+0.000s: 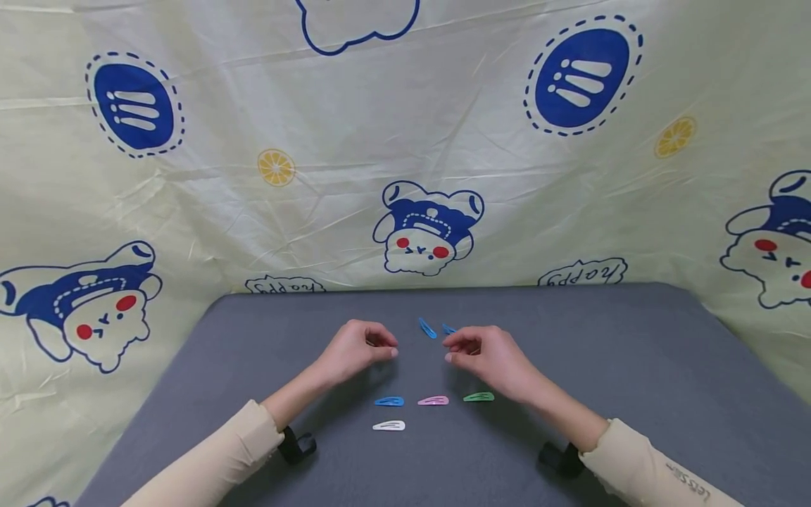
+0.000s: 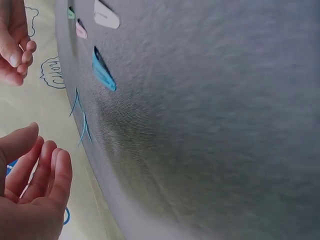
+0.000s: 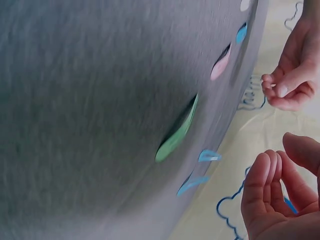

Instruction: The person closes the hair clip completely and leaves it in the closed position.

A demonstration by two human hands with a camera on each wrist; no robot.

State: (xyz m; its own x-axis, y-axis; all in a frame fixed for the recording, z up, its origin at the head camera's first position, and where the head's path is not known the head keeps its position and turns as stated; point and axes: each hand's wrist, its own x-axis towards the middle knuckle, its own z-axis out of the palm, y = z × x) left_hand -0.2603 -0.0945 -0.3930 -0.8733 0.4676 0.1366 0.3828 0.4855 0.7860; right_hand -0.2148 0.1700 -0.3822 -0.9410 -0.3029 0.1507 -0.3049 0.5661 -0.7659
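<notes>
A: Here are the fingers! The left hand hovers over the table, fingers loosely bent, a narrow gap to the thumb, nothing held.
B: Same with the right hand: softly curved, thumb a little apart, holding nothing, facing its partner.
A: And just past the right fingertips, a blue clip, partly covered from above! Beside it, toward the left, the slanting blue clip. Seen low, both have their two layers splayed.
B: Nearer the person, a row: the flat blue clip, the pink clip in the middle, the green clip on the right.
A: With the white clip just below that blue one, all on the grey tabletop!
B: Any lettering? The right sleeve carries a word starting "Let's", upside down; I can't make out the rest.
A: And the pale backdrop reads "happy" twice, upside down, right at the table's far edge!
</notes>
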